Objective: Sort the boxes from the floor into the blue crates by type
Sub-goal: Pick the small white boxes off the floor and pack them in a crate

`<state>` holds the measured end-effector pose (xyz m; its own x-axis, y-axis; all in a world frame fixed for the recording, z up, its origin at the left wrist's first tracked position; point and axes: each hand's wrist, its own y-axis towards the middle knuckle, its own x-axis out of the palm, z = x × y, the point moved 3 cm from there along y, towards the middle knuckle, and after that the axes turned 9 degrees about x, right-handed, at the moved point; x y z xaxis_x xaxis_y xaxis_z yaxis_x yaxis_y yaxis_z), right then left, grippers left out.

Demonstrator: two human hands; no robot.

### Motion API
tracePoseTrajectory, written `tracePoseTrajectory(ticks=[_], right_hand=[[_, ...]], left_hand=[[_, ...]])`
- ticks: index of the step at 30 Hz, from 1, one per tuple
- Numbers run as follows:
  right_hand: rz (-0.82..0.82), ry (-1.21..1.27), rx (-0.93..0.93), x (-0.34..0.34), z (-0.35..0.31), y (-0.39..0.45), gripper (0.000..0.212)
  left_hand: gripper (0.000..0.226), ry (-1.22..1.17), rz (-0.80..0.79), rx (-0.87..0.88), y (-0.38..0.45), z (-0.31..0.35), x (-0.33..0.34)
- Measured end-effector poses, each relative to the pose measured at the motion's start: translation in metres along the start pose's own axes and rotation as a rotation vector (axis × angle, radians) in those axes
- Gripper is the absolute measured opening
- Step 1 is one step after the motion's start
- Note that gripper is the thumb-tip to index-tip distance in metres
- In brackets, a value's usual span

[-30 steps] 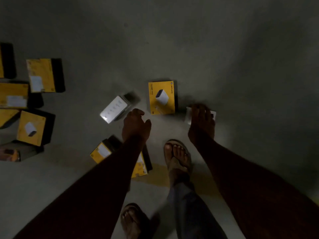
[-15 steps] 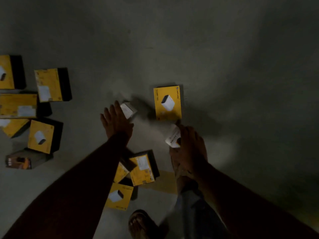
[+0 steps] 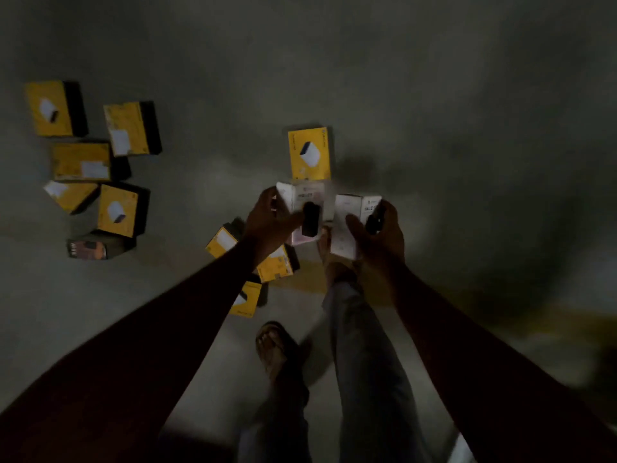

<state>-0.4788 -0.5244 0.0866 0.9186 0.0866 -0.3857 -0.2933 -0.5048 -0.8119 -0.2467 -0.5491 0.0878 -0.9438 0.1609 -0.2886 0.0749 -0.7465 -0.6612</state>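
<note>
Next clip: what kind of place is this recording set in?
Probably a dim storeroom or stock area, though that is uncertain. A bare grey floor is strewn with yellow retail boxes, and the person's left hand and right hand each hold a white box. No furniture shows.

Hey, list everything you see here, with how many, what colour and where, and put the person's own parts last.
white box in left hand: one, white, held above the floor, centre.
white box in right hand: one, white, held beside the first.
yellow box by itself: one, yellow and black, on the floor just beyond the hands.
yellow boxes at left: five, yellow and black, clustered on the floor.
dark box: one, dark, at the cluster's near edge.
yellow boxes under left forearm: three, partly hidden.
floor: grey.
left hand: grips a white box.
right hand: grips the other.
feet in sandals: two, bottom centre.
</note>
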Motion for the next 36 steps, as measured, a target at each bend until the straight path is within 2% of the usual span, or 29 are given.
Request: tracePoseTrajectory(ticks=[3,7,10,13,16,18,20,23,25,28,30,32,34,36], right_hand=[[-0.009,0.076,-0.057,-0.055,-0.023,-0.088,0.066],[-0.068,0.255,-0.198,-0.129,-0.040,-0.231,0.044],[-0.041,0.386,-0.331,-0.180,-0.045,-0.344,0.042],[0.038,0.518,-0.420,-0.216,-0.028,-0.451,0.037],[0.224,0.653,-0.442,-0.239,0.014,-0.552,0.035],[0.431,0.725,-0.451,-0.256,0.049,-0.616,0.050],[0.621,0.783,-0.450,-0.268,0.087,-0.677,0.054],[0.833,0.847,-0.440,-0.281,0.136,-0.750,0.042],[0.982,0.874,-0.434,-0.289,0.175,-0.801,0.043],[1.181,0.917,-0.422,-0.295,0.232,-0.868,0.051],[1.257,0.944,-0.405,-0.296,0.266,-0.902,0.055],[1.311,0.953,-0.377,-0.299,0.298,-0.933,0.056],[1.350,0.953,-0.374,-0.307,0.330,-0.959,0.055],[1.359,0.928,-0.393,-0.319,0.361,-0.986,0.053]], left_hand=[[0.062,-0.103,-0.021,-0.002,-0.078,0.057,-0.002],[0.080,-0.174,-0.176,0.045,-0.188,0.146,-0.009],[0.056,-0.185,-0.329,0.117,-0.272,0.206,-0.011],[0.046,-0.186,-0.471,0.221,-0.358,0.251,-0.006],[0.053,-0.135,-0.601,0.301,-0.454,0.280,0.007],[0.070,-0.032,-0.705,0.365,-0.515,0.289,0.025],[0.081,0.083,-0.816,0.458,-0.577,0.294,0.052],[0.066,0.167,-0.957,0.609,-0.659,0.299,0.094],[0.048,0.175,-1.175,0.668,-0.727,0.294,0.124],[0.041,0.177,-1.490,0.526,-0.815,0.275,0.152],[0.033,0.254,-1.599,0.564,-0.857,0.260,0.168],[0.031,0.320,-1.650,0.679,-0.898,0.248,0.185],[0.040,0.358,-1.677,0.761,-0.934,0.235,0.208],[0.063,0.382,-1.705,0.845,-0.970,0.223,0.230]])
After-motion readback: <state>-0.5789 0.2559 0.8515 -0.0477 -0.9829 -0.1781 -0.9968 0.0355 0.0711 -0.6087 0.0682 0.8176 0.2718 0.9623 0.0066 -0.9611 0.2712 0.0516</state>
